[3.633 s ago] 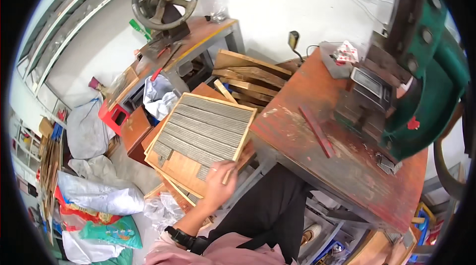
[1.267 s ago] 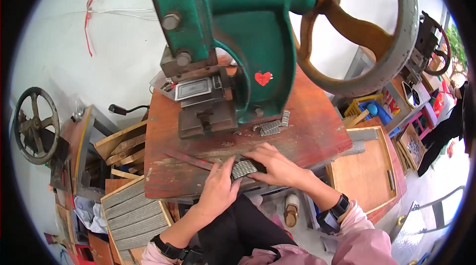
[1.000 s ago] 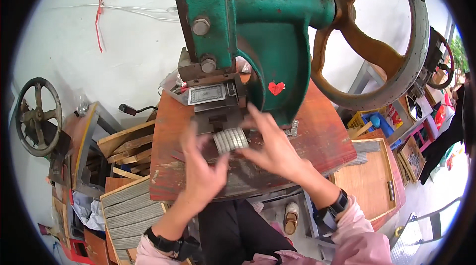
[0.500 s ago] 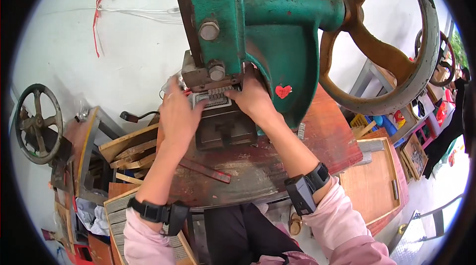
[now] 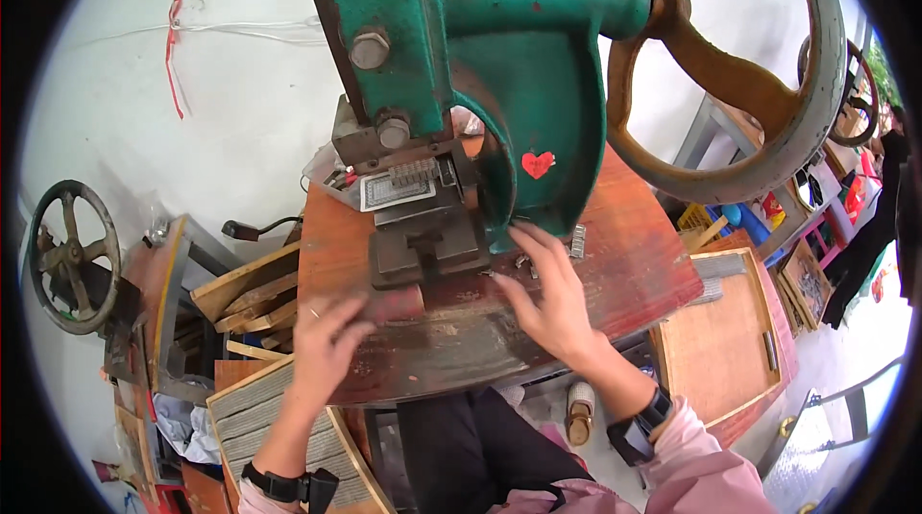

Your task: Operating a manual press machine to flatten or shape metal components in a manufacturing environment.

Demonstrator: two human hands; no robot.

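Hands rest on a worn reddish wooden bench in front of a heavy green cast-iron press. The right hand lies flat and open, fingers spread, fingertips touching the press base just beside a small ribbed grey metal piece that stands at the foot of the machine, below a red heart sticker. The left hand is loosely open too, holding nothing, fingertips at the near end of a dark red wooden strip that lies along the bench in front of the dark steel die block. Above that block sits a pale rectangular plate under the ram.

Judging from this, a good move would keep both palms low and well clear of the gap under the ram (the rusty brown handwheel drives it), and slide small parts across the board rather than lift them.

Bench wood is scuffed, with grey dusty streaks near its front edge. To the left stand stacked wooden slats, a slatted grey tray in a wooden frame and a second dark handwheel; to the right an orange wooden tray. A white wall rises behind, with a red cord hanging on it.
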